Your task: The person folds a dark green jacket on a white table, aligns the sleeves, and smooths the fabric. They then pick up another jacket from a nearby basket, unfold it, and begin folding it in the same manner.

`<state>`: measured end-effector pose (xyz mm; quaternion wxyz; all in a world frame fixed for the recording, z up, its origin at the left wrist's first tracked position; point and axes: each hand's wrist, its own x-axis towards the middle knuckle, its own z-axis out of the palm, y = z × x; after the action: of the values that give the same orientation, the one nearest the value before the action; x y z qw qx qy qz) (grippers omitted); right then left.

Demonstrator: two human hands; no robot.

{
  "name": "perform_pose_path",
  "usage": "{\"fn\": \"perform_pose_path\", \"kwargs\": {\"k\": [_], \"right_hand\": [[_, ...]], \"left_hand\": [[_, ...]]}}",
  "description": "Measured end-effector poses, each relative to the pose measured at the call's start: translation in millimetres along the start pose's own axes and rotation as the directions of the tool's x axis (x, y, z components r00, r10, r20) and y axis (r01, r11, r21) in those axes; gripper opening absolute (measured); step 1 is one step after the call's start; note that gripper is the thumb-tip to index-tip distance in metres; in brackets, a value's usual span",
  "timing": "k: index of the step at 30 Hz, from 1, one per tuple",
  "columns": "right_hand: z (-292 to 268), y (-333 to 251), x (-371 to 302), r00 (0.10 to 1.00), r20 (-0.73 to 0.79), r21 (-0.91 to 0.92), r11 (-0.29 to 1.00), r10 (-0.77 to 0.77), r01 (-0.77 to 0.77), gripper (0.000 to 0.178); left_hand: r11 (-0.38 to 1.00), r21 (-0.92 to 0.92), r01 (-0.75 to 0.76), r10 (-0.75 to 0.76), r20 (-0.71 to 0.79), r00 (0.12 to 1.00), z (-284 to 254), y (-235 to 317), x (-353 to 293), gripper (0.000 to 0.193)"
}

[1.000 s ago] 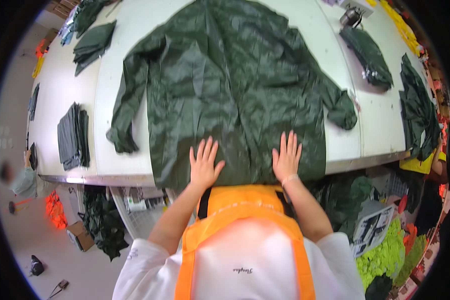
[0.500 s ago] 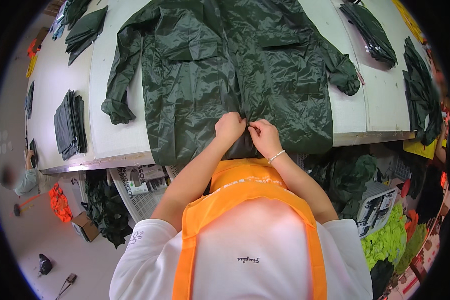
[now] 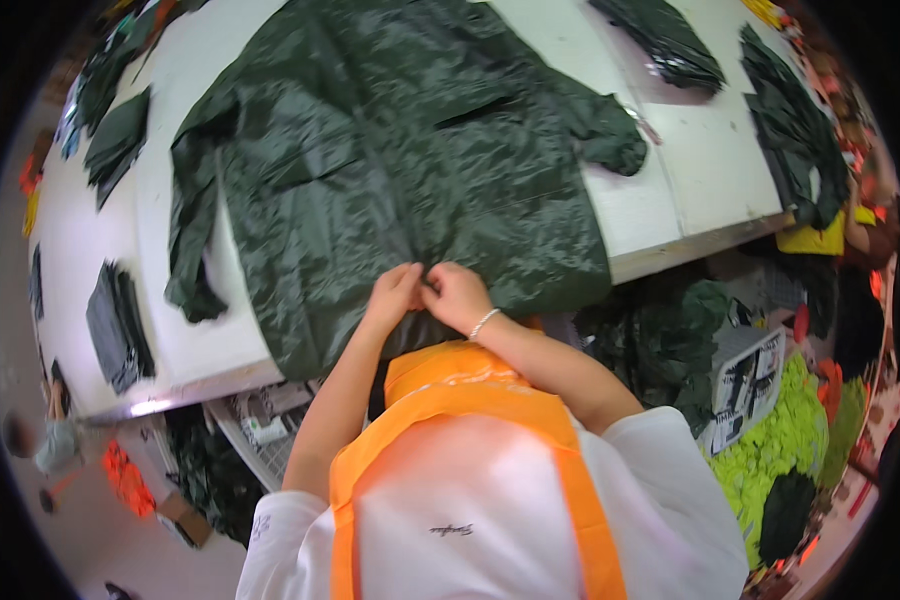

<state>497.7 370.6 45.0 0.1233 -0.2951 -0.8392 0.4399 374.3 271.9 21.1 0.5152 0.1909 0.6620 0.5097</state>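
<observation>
A dark green jacket [image 3: 490, 190] of thin, shiny, creased fabric lies spread on the white table, its sleeves out to both sides and its hem hanging over the near edge. Down its middle runs the front closure. My left hand [image 3: 398, 294] is closed in a pinch on the fabric at the lower end of that closure. Right beside it, my right hand [image 3: 457, 298], with a pale bracelet on the wrist, pinches the same spot. The fingertips nearly meet, and whatever small part sits between them is hidden.
Folded dark green garments [image 3: 120, 325] lie on the white table [image 3: 710, 180] to the left; a packed stack [image 3: 665, 45] and loose green cloth [image 3: 790, 130] lie to the right. Below the edge are a white crate [image 3: 745, 390], bright yellow-green clothing [image 3: 770, 440] and a cardboard box [image 3: 183, 520].
The whole view has turned and shifted, so jacket and table appear tilted and further left. Both hands stay pinched at the jacket's lower front closure, slightly further up from the hem.
</observation>
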Motion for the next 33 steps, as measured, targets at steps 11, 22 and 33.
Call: {"fn": "perform_pose_path", "kwargs": {"k": [11, 22, 33], "right_hand": [[-31, 23, 17, 0.957, 0.288, 0.23, 0.972, -0.017, -0.052, 0.017], [-428, 434, 149, 0.886, -0.463, -0.551, 0.769, 0.042, -0.324, 0.044], [-411, 369, 209, 0.765, -0.644, -0.06, 0.998, -0.024, -0.019, 0.023]], "left_hand": [[0.286, 0.955, 0.082, 0.637, -0.253, 0.728, 18, 29, -10, 0.041], [0.344, 0.924, 0.166, 0.379, -0.298, 0.876, 47, -25, -91, 0.066], [0.226, 0.926, 0.303, 0.601, -0.377, 0.704, -65, 42, -60, 0.058]]}}
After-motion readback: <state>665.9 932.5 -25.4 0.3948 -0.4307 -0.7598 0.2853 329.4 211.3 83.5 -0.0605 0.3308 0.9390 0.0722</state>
